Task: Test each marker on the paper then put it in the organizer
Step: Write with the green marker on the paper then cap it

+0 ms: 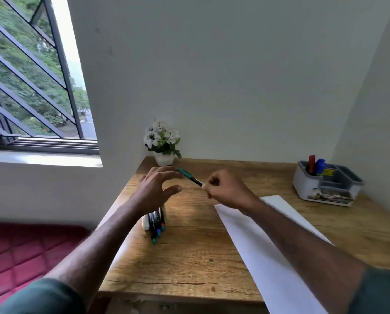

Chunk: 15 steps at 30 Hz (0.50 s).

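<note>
Paper [257, 241] bottom cropped | right hand [225, 191] pinches green marker [189, 176]

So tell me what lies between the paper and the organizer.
Head view: only bare wooden desk lies between the paper and the organizer; they sit apart.

Home study corner, wooden counter [189, 257] set against plain white walls, barred window [31, 87] at upper left onto greenery, potted white flowers [162, 142], desk organizer [327, 183] with markers, red quilted bedding [19, 250] lower left
</note>
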Each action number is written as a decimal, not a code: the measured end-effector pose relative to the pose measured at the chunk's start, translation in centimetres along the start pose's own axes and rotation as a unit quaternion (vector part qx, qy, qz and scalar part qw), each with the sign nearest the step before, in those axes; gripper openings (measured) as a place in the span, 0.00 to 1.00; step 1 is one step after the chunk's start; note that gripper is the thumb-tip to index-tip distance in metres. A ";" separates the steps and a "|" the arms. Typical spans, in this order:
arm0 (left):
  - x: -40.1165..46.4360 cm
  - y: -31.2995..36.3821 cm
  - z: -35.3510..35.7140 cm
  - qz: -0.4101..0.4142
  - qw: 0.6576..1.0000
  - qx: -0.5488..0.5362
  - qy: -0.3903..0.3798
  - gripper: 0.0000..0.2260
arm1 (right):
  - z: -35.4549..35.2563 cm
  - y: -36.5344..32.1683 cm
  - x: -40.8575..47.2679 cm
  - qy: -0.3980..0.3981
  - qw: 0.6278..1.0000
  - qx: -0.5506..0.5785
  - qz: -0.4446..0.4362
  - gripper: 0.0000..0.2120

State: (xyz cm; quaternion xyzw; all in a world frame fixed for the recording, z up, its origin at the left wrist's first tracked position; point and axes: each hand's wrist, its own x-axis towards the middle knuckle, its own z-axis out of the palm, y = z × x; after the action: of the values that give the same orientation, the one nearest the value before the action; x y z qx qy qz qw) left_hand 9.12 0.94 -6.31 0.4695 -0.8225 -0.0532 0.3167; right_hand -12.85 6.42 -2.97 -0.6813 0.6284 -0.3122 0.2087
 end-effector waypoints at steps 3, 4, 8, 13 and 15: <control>0.7 1.7 1.4 0.027 0.997 -0.044 0.061 0.10 | -3.0 2.1 -1.1 0.002 0.998 0.063 0.012 0.07; 1.0 2.4 1.7 0.038 0.994 -0.068 0.080 0.10 | -3.7 2.9 -1.3 0.003 0.997 0.077 0.014 0.07; 2.1 5.9 2.7 0.100 0.981 -0.163 -0.012 0.07 | -5.6 5.1 -2.0 0.029 0.981 0.192 0.014 0.04; 2.6 9.9 4.6 0.101 0.961 -0.237 -0.098 0.04 | -7.1 6.5 -3.2 0.026 0.912 0.407 0.041 0.05; 2.9 10.8 5.1 0.100 0.948 -0.277 -0.122 0.05 | -7.1 7.0 -3.7 0.016 0.915 0.401 0.044 0.10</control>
State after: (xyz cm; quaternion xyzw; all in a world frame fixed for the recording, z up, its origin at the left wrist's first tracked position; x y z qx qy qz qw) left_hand -2.86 3.49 -4.86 0.2689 -0.8503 -0.3036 0.3354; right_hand -22.92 9.92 -3.22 -0.5068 0.4829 -0.5391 0.4684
